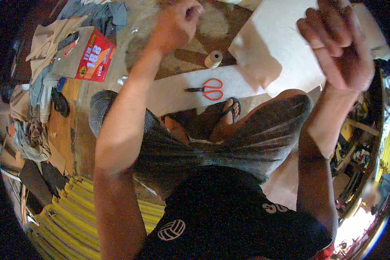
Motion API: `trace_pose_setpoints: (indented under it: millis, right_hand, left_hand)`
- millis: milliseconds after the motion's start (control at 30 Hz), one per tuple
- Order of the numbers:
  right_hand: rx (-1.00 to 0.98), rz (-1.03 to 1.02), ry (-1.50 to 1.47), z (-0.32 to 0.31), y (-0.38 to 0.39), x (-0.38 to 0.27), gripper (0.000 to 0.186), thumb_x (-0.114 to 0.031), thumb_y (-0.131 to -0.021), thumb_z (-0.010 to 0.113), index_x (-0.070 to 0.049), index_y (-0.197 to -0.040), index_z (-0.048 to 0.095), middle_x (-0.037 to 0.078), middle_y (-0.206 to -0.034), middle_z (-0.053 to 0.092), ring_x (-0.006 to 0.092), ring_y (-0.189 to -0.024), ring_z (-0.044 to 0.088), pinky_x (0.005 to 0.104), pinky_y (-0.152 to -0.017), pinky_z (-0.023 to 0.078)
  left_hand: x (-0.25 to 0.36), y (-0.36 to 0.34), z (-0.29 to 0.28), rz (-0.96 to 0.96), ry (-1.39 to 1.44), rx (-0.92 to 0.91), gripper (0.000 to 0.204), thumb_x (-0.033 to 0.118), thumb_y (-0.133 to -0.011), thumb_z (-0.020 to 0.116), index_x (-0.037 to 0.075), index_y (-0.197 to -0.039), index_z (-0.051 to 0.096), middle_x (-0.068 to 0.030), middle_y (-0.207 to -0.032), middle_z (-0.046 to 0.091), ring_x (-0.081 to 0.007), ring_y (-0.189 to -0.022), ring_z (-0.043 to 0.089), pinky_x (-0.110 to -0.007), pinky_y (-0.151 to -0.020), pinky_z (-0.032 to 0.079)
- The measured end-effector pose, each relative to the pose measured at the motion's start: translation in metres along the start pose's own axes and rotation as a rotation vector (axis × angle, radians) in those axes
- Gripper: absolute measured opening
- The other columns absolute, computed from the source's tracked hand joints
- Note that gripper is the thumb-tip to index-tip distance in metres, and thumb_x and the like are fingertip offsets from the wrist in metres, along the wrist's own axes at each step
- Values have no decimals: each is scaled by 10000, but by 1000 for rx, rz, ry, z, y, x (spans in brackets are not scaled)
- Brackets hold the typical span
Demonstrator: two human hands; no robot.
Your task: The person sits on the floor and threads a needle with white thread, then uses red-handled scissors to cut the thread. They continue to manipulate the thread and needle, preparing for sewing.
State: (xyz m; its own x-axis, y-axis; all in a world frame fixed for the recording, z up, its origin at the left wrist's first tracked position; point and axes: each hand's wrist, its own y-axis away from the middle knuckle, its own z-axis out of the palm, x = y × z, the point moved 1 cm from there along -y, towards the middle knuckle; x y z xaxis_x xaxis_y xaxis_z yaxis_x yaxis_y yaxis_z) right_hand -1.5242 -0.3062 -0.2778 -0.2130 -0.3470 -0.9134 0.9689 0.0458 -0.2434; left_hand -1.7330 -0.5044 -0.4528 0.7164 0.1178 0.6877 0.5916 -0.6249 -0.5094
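Your black shirt (221, 212) fills the bottom of the view, and up go both bare forearms! Your left hand (176, 24) is clenched; your right hand (340, 50), a little blurred, curls its fingers above the white sheet (286, 41). Whether either pinches anything, you cannot tell from here. Down on the floor (149, 41), the cream spool (212, 60) stands on end between your hands, just off the sheet's left corner, throwing a long shadow leftward. Nearer you, the scissors (208, 89) lie on a white strip (169, 93), orange handle loops right, dark blades pointing left. The sheet's near corner reaches your right knee (294, 104); bare brown floor opens left of the spool. Your knees and sandalled foot (230, 110) hem in the near side, with a red-fronted packet (95, 58) and heaped clothes (30, 130) out left.
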Motion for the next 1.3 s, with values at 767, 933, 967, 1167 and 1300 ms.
trace_pose_setpoints:
  millis: [767,933,967,1167,1300]
  right_hand:
    - [993,119,1217,-55,254,-106,342,-346,-991,532,-20,-1051,614,19,-784,554,199,-765,553,424,-853,483]
    - [935,138,1175,-31,248,-79,346,-346,-989,538,-16,-1057,619,26,-805,571,200,-774,564,420,-847,487]
    - [910,139,1157,-25,242,-71,347,-346,-988,540,-16,-1059,620,27,-809,574,200,-776,566,419,-846,488]
    - [733,133,1054,10,208,-34,352,-345,-986,547,-12,-1066,626,34,-834,593,202,-786,579,413,-838,493]
    - [713,141,1064,20,208,-31,356,-345,-984,553,-9,-1071,630,39,-851,606,203,-793,588,409,-834,496]
  left_hand:
    - [-19,20,88,-336,456,-435,225,243,-1017,514,40,-950,586,-41,-728,597,-139,-610,579,-329,-584,481]
    - [10,20,86,-356,290,-506,242,255,-1016,510,35,-948,585,-72,-765,612,-158,-634,594,-357,-610,490]
    - [10,20,89,-325,268,-477,241,257,-1014,513,37,-947,586,-78,-779,625,-158,-649,607,-359,-618,494]
    - [0,40,119,-186,330,-412,237,282,-1026,489,60,-1003,570,-79,-830,694,-161,-623,647,-344,-561,508]
    - [32,53,121,-570,636,-809,242,310,-1037,465,84,-1070,545,-74,-836,705,-143,-516,605,-306,-471,483]
